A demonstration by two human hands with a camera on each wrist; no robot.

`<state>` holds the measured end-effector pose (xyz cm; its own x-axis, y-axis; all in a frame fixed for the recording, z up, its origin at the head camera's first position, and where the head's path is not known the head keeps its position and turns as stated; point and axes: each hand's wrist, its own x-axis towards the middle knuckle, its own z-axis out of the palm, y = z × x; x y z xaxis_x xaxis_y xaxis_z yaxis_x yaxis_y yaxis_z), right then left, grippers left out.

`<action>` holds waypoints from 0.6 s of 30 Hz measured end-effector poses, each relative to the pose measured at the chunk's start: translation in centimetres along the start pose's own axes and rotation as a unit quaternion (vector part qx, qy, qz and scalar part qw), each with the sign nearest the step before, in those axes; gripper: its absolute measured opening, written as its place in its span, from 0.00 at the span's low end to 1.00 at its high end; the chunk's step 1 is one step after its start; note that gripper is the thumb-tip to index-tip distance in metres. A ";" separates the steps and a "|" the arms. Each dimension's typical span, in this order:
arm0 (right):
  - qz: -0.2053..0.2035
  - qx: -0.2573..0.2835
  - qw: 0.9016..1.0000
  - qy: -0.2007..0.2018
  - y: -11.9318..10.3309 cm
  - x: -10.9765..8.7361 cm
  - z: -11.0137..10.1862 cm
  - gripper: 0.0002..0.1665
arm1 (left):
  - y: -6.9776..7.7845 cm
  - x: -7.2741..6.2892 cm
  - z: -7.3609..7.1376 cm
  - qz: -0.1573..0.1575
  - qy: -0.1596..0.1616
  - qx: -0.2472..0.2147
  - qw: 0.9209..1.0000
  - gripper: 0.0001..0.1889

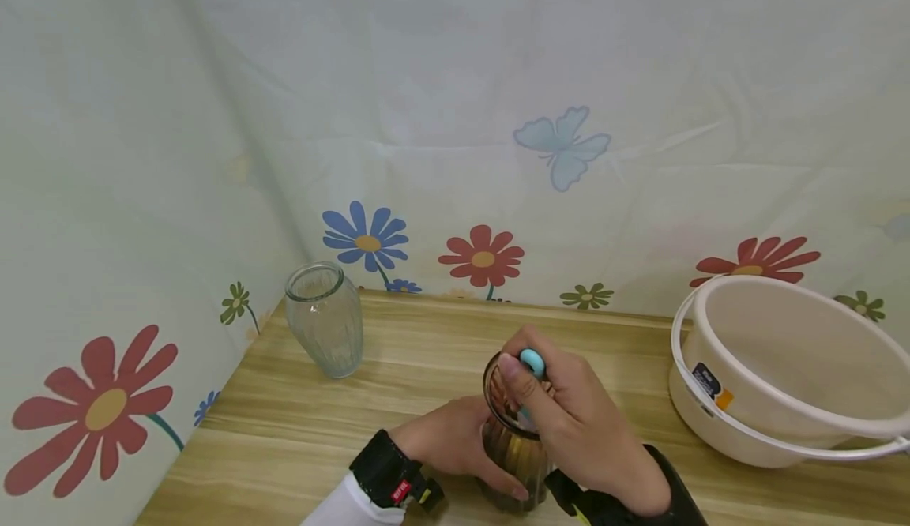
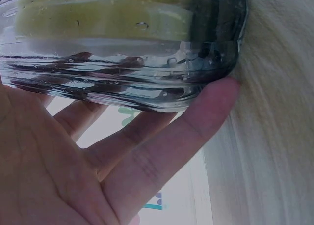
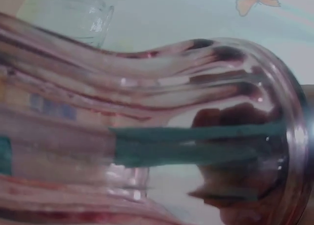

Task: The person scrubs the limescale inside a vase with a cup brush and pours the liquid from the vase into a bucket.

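Observation:
A ribbed, brown-tinted glass vase (image 1: 517,461) stands tilted on the table near the front. My left hand (image 1: 455,437) holds its side, thumb across the front; in the left wrist view the fingers (image 2: 162,146) lie along the glass. At the mouth, my right hand (image 1: 579,415) grips a turquoise handle (image 1: 532,362) with a rounded end. The handle's shaft (image 3: 196,145) runs down inside the vase in the right wrist view. A yellow, sponge-like head (image 2: 108,19) shows through the glass near the base. It looks like a bottle brush.
A clear ribbed glass vase (image 1: 327,328) stands at the back left of the wooden table (image 1: 412,336). At the right is a pale bucket (image 1: 753,439) with its handle hanging at the front. A flower-printed curtain (image 1: 441,155) hangs behind and at the left.

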<state>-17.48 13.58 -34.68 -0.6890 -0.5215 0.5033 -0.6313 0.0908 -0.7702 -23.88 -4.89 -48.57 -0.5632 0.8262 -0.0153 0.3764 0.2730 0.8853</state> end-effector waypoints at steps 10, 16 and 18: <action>-0.001 0.120 0.993 0.003 -0.8 -0.1 -0.5 0.13 | 0.0 0.1 0.0 -0.007 -0.003 -0.013 1.000 0.35; -0.081 0.234 0.967 0.053 -0.2 -0.3 -1.0 0.16 | 0.0 0.1 -0.1 -0.012 -0.006 -0.016 1.000 0.34; -0.129 0.272 0.951 0.066 0.3 -0.1 -1.1 0.16 | 0.0 0.1 -0.1 -0.014 -0.003 -0.009 1.000 0.34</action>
<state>-17.97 14.56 -34.55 -0.5973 -0.3527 0.7203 -0.5327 -0.4969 -0.6851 -24.05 -4.87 -48.52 -0.5694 0.8210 -0.0426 0.3469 0.2869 0.8929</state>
